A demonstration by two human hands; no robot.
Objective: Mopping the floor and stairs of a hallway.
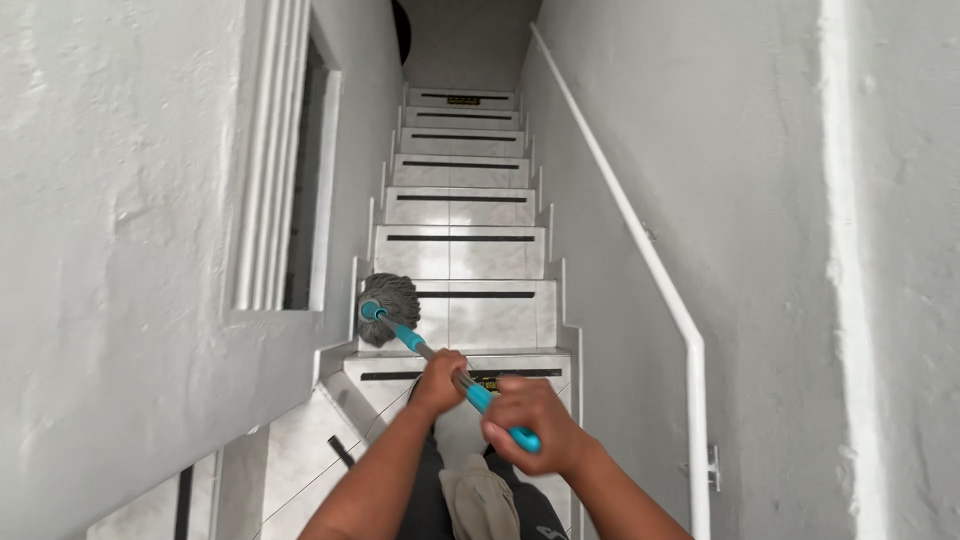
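I look down a narrow staircase (463, 250) with pale tiled steps and dark anti-slip strips. A mop with a grey string head (388, 305) and a teal and grey handle (412, 340) rests on a step near the left wall. My left hand (438, 382) is closed around the handle's middle. My right hand (532, 425) grips the teal upper end of the handle, closer to me. My leg and a beige shoe (478, 500) show below the hands.
Rough white walls close in on both sides. A white handrail (640, 250) runs down the right wall. A window with white bars (285, 160) is set in the left wall. The stairs turn at my feet.
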